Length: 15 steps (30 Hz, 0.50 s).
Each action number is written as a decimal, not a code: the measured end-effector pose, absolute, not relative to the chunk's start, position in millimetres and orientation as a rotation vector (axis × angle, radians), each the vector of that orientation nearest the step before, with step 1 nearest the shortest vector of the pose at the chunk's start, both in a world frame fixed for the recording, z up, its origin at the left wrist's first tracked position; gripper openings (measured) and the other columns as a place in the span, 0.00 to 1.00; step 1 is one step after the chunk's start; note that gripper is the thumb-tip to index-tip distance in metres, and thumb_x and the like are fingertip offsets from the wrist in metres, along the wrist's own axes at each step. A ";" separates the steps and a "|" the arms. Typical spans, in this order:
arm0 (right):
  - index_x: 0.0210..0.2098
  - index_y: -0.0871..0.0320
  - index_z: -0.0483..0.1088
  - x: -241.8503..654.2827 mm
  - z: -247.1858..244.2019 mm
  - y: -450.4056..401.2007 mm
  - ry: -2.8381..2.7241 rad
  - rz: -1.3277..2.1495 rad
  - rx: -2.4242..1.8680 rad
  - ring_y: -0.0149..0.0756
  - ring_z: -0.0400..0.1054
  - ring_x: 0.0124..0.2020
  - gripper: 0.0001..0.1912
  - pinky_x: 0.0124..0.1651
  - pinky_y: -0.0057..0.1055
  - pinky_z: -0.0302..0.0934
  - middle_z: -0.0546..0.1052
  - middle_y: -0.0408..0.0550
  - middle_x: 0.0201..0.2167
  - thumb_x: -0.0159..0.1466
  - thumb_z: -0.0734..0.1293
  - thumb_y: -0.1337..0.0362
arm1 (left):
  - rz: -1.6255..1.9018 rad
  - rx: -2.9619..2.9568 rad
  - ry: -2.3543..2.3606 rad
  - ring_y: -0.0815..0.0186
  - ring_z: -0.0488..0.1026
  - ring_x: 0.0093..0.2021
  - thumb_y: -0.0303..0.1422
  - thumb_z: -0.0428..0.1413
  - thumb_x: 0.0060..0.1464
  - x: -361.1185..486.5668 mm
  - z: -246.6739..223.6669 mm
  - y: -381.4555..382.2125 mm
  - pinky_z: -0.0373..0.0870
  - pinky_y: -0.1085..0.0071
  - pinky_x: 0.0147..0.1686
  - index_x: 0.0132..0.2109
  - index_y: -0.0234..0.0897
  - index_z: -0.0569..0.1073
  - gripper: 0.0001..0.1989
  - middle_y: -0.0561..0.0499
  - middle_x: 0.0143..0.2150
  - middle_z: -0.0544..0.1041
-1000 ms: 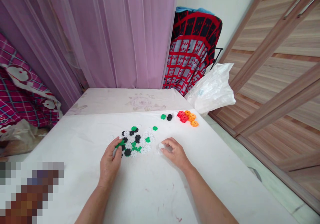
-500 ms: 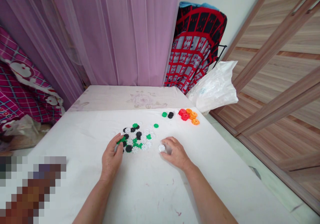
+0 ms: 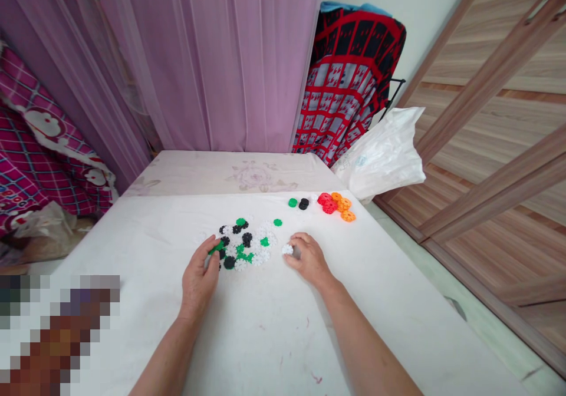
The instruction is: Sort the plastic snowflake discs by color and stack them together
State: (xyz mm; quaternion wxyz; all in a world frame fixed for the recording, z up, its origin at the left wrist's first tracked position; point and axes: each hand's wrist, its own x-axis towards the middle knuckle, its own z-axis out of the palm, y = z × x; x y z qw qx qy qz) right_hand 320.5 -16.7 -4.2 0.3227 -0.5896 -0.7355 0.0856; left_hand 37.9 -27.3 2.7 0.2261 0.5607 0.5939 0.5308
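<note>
At the left edge of a mixed pile of green, black and white notched plastic discs (image 3: 246,240), my left hand (image 3: 200,273) has its fingers and thumb closed around a green notched disc (image 3: 217,247). My fingers partly hide that disc. To the right of the pile, my right hand (image 3: 310,261) pinches a white notched disc (image 3: 287,249) between thumb and fingers. A lone green disc (image 3: 277,223) lies just beyond the pile.
Near the table's far right corner sit a green disc group (image 3: 292,203), black discs (image 3: 303,204), red discs (image 3: 328,203) and orange discs (image 3: 345,205). A white plastic bag (image 3: 380,154) stands beyond the right edge of the white-covered table (image 3: 252,337).
My right hand has shifted slightly up and away from me with the white disc. The left hand stays at the pile's edge, and the view has shifted a little.
</note>
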 end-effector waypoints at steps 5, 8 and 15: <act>0.36 0.55 0.73 320.3 -1.8 1.6 -1.909 0.216 -1.606 0.41 0.68 0.45 0.09 0.53 0.40 0.61 0.74 0.49 0.44 0.53 0.70 0.64 | 1.454 1.553 1.643 0.60 0.70 0.60 0.38 0.51 0.57 37.8 2.6 -27.1 0.62 0.58 0.63 0.48 0.42 0.76 0.15 0.48 0.58 0.75; 0.36 0.55 0.73 320.0 0.3 1.8 -1.894 0.224 -1.611 0.41 0.68 0.45 0.09 0.54 0.40 0.61 0.74 0.49 0.43 0.53 0.70 0.64 | 1.459 1.524 1.641 0.59 0.70 0.60 0.38 0.51 0.57 38.7 2.1 -27.0 0.63 0.58 0.62 0.48 0.43 0.77 0.15 0.48 0.58 0.75; 0.45 0.55 0.71 323.8 -0.8 15.4 -1.689 0.431 -1.615 0.36 0.69 0.38 0.17 0.42 0.35 0.65 0.74 0.48 0.44 0.56 0.67 0.58 | 1.454 1.505 1.637 0.59 0.70 0.60 0.39 0.51 0.56 39.7 3.2 -27.7 0.67 0.59 0.59 0.48 0.42 0.76 0.16 0.47 0.58 0.74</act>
